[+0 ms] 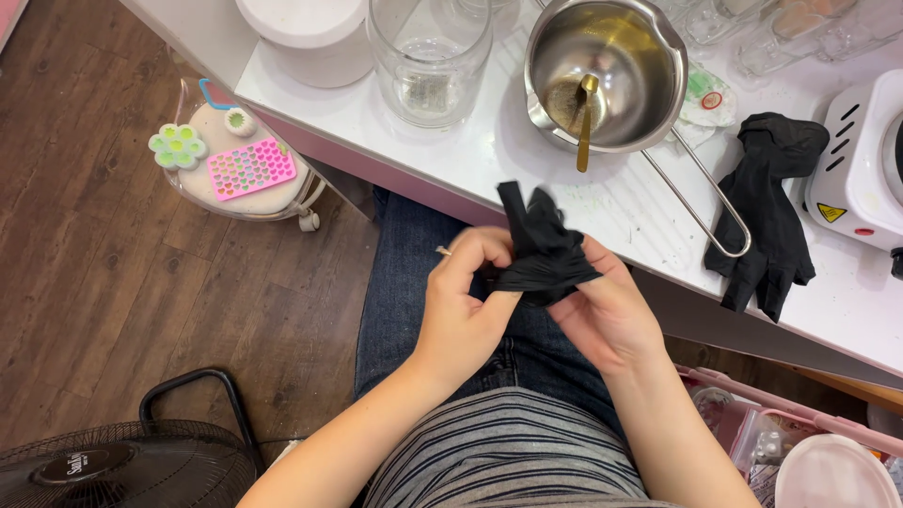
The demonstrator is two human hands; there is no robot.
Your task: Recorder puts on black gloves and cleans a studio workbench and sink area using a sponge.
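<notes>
A crumpled black glove (pixel 544 249) sits between the two hands, held up over the lap just in front of the white table's edge. The left hand (pixel 463 301) closes its fingers and thumb on the glove's left side, pinching the bunched material near the cuff. The right hand (pixel 609 315) grips it from below and from the right, fingers curled under the black folds. One finger of the glove sticks upward above the hands.

Beneath the hands lie blue jeans (pixel 414 273) and a grey striped shirt (pixel 508 452).

On the white table (pixel 470 150), near the hands, stands a steel pouring pot (pixel 607 71) with a long wire handle running toward the table's edge; a gold spoon (pixel 586 122) leans inside it. To the right of the handle lies a second black glove (pixel 767 207), limp, its fingers hanging toward the table's edge. Farther right is a white electric hot plate (pixel 861 160). Left of the pot stands a clear glass jar (pixel 430 61), and beyond that a white round container (pixel 306 38).

On the wooden floor to the left, a small wheeled stand (pixel 246 169) carries a pink silicone mould (pixel 250 169) with many small cavities and a green flower-shaped mould (pixel 178 147). A black fan (pixel 122 461) is at the lower left, and a pink basket (pixel 800 428) is at the lower right.
</notes>
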